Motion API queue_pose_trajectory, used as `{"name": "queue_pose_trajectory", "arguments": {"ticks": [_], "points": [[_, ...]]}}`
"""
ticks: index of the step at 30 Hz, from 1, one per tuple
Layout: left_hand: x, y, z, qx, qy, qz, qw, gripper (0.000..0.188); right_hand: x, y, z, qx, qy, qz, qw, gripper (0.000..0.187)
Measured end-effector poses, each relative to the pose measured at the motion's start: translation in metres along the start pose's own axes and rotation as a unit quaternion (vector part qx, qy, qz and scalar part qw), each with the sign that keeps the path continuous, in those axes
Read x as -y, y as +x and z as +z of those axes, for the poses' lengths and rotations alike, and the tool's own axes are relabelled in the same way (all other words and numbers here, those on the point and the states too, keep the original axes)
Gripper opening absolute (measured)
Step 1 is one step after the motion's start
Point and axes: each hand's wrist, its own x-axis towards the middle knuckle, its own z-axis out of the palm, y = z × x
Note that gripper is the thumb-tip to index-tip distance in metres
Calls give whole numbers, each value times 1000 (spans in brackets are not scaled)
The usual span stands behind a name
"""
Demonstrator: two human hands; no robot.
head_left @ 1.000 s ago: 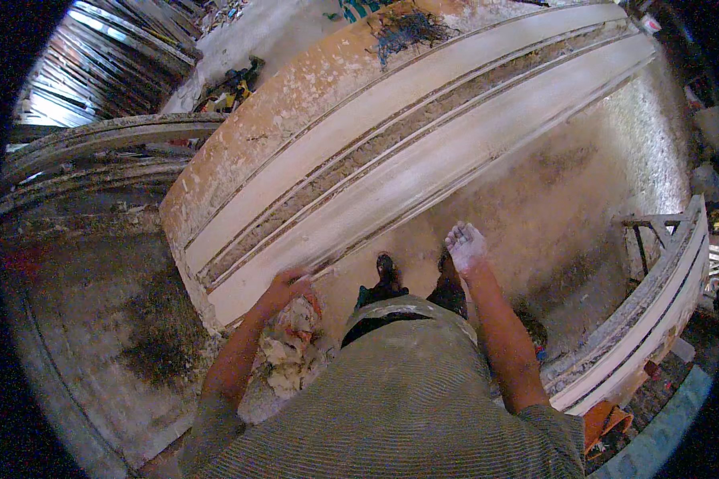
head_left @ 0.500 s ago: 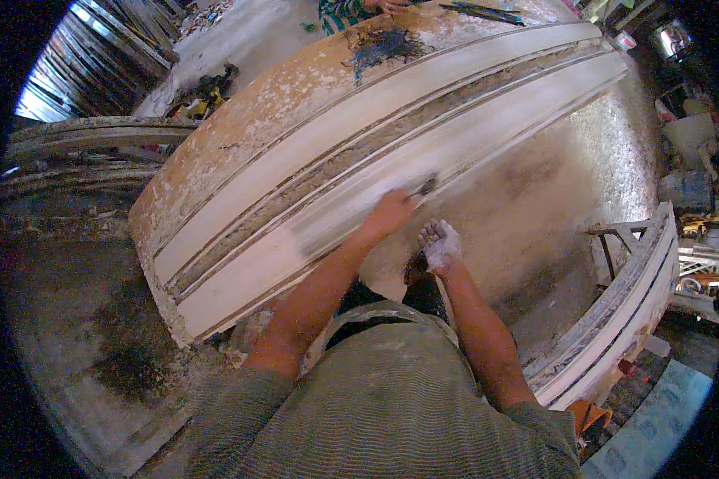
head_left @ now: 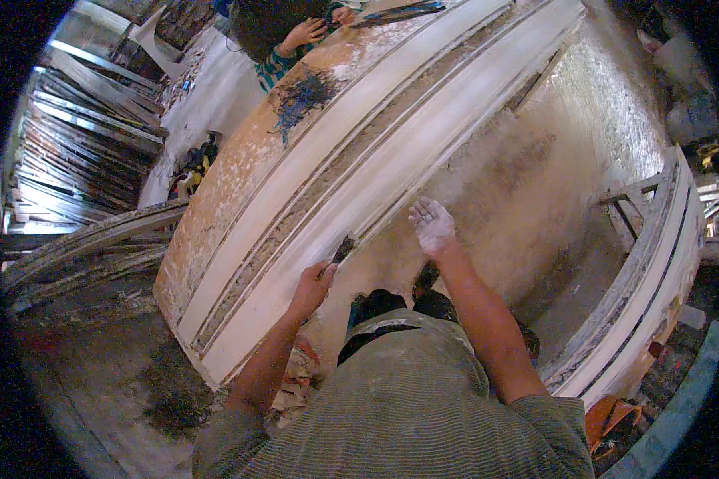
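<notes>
A small dark brush (head_left: 343, 249) is gripped in the closed fingers of the left hand (head_left: 315, 289), at the near edge of a long, pale, curved panel (head_left: 407, 164). To the right, the white-dusted right hand (head_left: 434, 228) is held with fingers loosely open; blue strands (head_left: 305, 96) are seen on the far side, near a co-worker's hand (head_left: 304, 33).

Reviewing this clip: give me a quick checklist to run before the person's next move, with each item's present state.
1. Tool gripped in the left hand: ok.
2. Tool tip touching the white strip: cannot tell; it is at the strip's near edge, contact unclear.
3. Right hand clean: not ok; palm and fingers are coated white.
4. Blue tangle clear of the tool: ok; it lies on the far side.
5. Co-worker's hand clear of the tool: ok.
</notes>
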Motion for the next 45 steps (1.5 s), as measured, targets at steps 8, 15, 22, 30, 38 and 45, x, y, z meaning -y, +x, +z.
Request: {"name": "queue_pose_trajectory", "arguments": {"ticks": [8,15,22,30,38,45], "points": [[-204,220,120,9,-53,126,991,46,46,34,-4,-13,32,-34,999,33],[-127,153,69,11,-14,153,988,49,70,22,-5,-13,34,-55,998,30],[18,-32,-10,-2,-51,-48,998,39,35,-6,-49,-75,45,-27,996,34],[-175,211,154,-6,95,227,969,32,32,-9,-48,135,-105,1,985,38],[-71,136,108,-42,143,231,961,42,72,-15,-44,151,-43,48,986,33],[139,-98,-93,67,-69,-55,994,38,1,-31,-67,-15,-77,18,997,37]]}}
